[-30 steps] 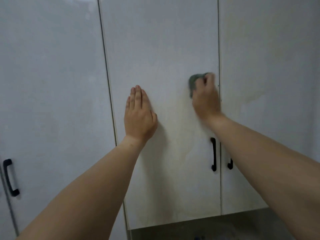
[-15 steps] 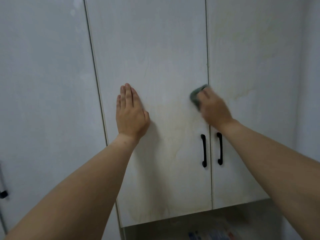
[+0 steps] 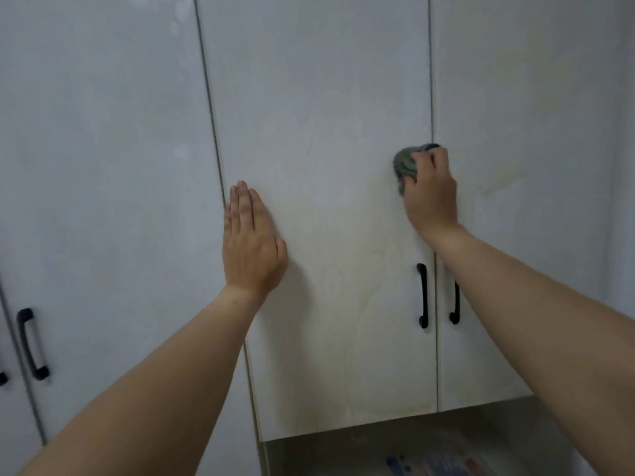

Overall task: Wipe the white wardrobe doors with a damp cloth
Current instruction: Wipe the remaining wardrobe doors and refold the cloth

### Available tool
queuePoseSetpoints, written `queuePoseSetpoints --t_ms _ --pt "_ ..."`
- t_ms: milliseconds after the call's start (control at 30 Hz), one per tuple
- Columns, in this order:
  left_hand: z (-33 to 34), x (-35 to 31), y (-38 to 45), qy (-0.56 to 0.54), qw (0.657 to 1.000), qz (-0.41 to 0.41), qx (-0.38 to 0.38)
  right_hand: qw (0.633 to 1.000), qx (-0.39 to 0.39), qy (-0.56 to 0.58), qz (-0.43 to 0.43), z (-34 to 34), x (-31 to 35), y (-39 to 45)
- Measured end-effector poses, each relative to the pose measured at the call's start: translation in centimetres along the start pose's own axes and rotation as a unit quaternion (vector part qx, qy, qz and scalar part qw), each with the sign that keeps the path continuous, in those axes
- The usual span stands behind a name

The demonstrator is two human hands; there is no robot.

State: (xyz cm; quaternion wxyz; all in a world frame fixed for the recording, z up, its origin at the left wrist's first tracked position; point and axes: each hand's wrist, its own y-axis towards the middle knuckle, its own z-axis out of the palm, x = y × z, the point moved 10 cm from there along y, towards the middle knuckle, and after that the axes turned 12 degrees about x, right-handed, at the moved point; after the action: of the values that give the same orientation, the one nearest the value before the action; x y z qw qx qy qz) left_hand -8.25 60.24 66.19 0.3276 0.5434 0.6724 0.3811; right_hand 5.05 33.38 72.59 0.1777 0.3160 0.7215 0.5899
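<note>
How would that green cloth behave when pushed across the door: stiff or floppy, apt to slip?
Probably floppy: the cloth bunches into folds under the right hand. Likely light, since fingers alone hold it. It may slide easily on the glossy door.

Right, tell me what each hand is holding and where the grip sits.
The right hand holds a bunched grey-green cloth, its grip wrapped over the wad's right side. The left hand holds nothing; it lies flat on the middle door.

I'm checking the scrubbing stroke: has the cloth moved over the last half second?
Yes. The cloth has gone up the door, farther above the black handle, staying just left of the seam.
</note>
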Motion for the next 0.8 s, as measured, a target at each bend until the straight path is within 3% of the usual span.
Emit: queuePoseSetpoints --t_ms 67,100,167,233,267,300,367,400,433,467,500,567,600,633,667,700,767,800 --pt "0.1 2.2 -1.4 0.013 1.000 -0.014 0.003 1.000 -0.004 0.001 -0.028 2.2 3.1 -1.8" --pt "0.3 3.2 -2.1 0.019 1.000 -0.016 0.011 0.994 0.023 -0.010 -0.108 4.2 6.7 -3.9" --pt "0.9 4.4 -3.2 0.027 0.999 -0.003 0.030 0.925 0.102 -0.057 -0.363 7.8 14.6 -9.9" --pt "1.2 4.8 -3.8 0.028 0.999 0.017 0.035 0.845 0.147 -0.103 -0.503 8.4 17.8 -11.1" --pt "1.3 5.0 -3.9 0.025 0.999 0.025 0.037 0.844 0.116 -0.117 -0.511 7.6 18.2 -9.0" --pt "1.3 5.1 -3.9 0.022 0.999 0.029 0.038 0.874 0.085 -0.115 -0.464 6.6 17.8 -5.4" --pt "1.4 5.2 -3.9 0.020 0.999 0.033 0.037 0.969 0.011 -0.041 -0.244 3.6 15.0 2.1" --pt "1.4 5.3 -3.9 0.020 0.998 0.038 0.036 0.990 -0.008 0.009 -0.140 3.4 13.7 3.5" --pt "1.4 5.3 -3.9 0.019 0.998 0.043 0.036 0.994 -0.017 0.037 -0.101 4.1 13.9 3.2" --pt "1.3 5.4 -3.9 0.017 0.998 0.048 0.031 0.990 -0.019 0.033 -0.134 5.4 15.9 1.7" --pt "1.3 5.5 -3.9 0.011 0.998 0.051 0.026 0.971 0.008 0.008 -0.239 7.1 19.4 -1.1" --pt "1.3 5.8 -3.9 -0.007 0.998 0.065 0.019 0.865 0.097 -0.045 -0.491 10.1 24.9 -9.5" --pt "1.2 5.9 -4.0 -0.014 0.997 0.071 0.013 0.820 0.137 -0.067 -0.551 10.6 25.9 -11.4" --pt "1.1 5.9 -3.9 -0.019 0.997 0.076 0.008 0.806 0.143 -0.085 -0.569 10.5 26.2 -10.8" --pt "1.0 6.5 -4.0 -0.025 0.997 0.076 0.005 0.823 0.117 -0.094 -0.547 10.3 26.8 -8.2" --pt "0.9 6.3 -4.0 -0.029 0.997 0.076 0.002 0.866 0.075 -0.088 -0.487 9.3 26.5 -4.6" --pt "0.9 6.0 -4.2 -0.038 0.997 0.073 -0.006 0.950 -0.006 -0.050 -0.309 6.8 24.9 2.6" --pt "0.9 5.9 -4.2 -0.043 0.996 0.073 -0.009 0.972 -0.023 -0.020 -0.235 6.3 24.3 4.3"
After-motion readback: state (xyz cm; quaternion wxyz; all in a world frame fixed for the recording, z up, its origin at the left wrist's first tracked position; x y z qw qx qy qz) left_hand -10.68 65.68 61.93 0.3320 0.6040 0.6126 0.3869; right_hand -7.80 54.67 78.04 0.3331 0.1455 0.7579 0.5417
